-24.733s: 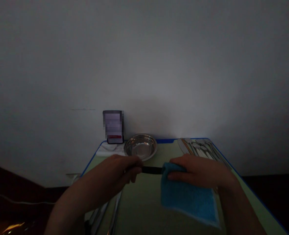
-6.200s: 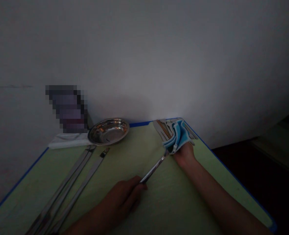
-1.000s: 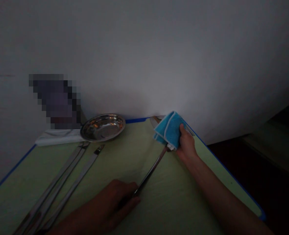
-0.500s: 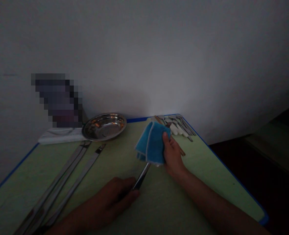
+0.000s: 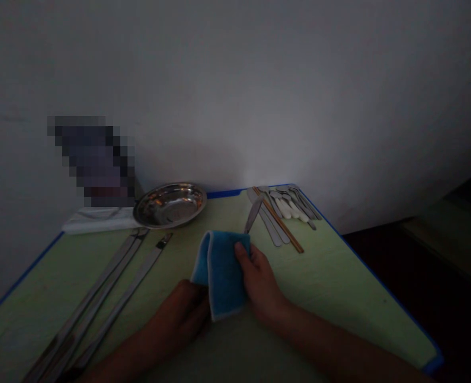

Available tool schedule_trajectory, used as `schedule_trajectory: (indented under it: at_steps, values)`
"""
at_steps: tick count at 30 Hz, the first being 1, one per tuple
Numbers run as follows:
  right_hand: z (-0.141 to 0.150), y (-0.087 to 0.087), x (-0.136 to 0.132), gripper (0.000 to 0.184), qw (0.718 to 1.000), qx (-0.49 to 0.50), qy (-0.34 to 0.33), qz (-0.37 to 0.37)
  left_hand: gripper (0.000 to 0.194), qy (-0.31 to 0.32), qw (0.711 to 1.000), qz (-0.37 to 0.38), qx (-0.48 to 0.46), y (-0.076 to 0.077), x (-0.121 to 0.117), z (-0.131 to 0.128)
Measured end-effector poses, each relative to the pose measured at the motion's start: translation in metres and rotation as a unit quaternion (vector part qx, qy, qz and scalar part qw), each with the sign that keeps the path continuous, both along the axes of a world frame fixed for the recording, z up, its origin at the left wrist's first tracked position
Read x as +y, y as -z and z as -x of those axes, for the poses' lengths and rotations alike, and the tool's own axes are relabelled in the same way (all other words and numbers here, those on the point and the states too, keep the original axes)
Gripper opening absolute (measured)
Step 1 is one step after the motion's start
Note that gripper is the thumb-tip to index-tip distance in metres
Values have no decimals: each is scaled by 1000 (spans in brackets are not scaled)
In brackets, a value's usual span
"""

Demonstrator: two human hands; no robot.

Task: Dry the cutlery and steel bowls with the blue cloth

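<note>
Right grip [image 5: 262,287] pinched on blue cloth [image 5: 227,274], left grip [image 5: 183,308] unclear, metal bowl [image 5: 172,210] beyond with reflections inside.

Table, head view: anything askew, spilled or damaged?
No spill or damage visible on the table. Minor: the chopsticks jut nearer the person than the flat metal pieces beside them. Can't judge the utensil fully; the blue cloth hides most of it.

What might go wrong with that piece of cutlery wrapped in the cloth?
The blue cloth hides much of the metal utensil, so the left hand or right hand might lose its hold, or get nicked if an edge is sharp. The exposed end looks close to the chopsticks and could nudge them if it swings.
</note>
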State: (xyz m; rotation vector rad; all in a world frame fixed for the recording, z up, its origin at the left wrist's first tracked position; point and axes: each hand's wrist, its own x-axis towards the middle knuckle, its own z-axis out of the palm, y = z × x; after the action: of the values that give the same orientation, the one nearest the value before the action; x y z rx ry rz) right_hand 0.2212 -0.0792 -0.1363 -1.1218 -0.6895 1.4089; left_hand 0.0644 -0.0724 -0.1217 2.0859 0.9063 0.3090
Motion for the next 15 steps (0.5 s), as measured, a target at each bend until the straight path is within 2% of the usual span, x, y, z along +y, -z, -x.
schedule_trajectory:
  at_steps: [4, 8, 11, 15]
  values:
    - [-15, -3, 14, 31, 997, 38, 64, -5, 28, 2, 998, -47, 41, -4, -4, -1]
    - [-43, -14, 33, 22, 987, 62, 145, -2, 32, 27, 995, -52, 78, -8, -8, -2]
    - [-66, -23, 46, 17, 976, 60, 211, 5, 35, 57, 995, -51, 69, -9, -9, -2]
    - [-83, -26, 53, 17, 961, 66, 268, -5, 36, 54, 998, -18, 33, -3, -7, -1]
